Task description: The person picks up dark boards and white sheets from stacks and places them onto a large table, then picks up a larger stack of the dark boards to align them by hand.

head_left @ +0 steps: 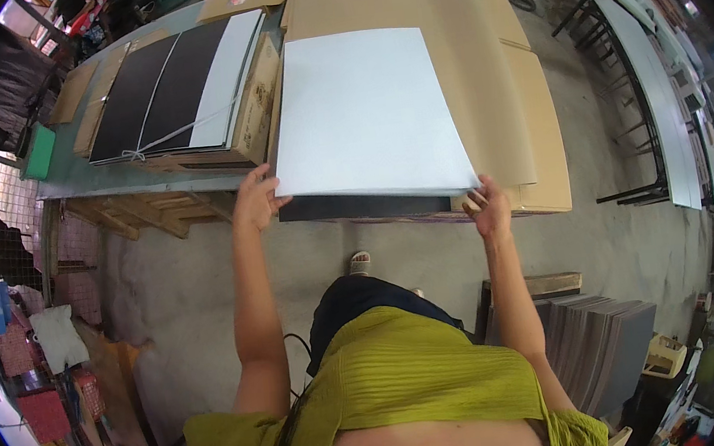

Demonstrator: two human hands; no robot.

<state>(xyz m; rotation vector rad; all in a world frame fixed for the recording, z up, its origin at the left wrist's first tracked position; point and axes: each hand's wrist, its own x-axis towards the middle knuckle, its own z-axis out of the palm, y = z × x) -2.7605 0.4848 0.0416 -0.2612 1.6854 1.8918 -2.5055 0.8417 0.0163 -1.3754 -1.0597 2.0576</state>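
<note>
A large white sheet (367, 116) lies before me on brown cardboard, its near edge a little raised over a black sheet (364, 205). At its near left corner my left hand (259, 199) grips the edge between thumb and fingers. My right hand (489, 206) pinches the near right corner, with the other fingers curled. Only a strip of the black sheet shows along the front. Beneath and to the right spreads the brown cardboard (498, 110).
Left of the sheet, a tied bundle of black and white sheets (174, 90) rests on a cardboard box on a green table (75, 180). Dark grey panels (604, 344) stand stacked on the floor at my right. A long bench (646, 93) runs along the far right.
</note>
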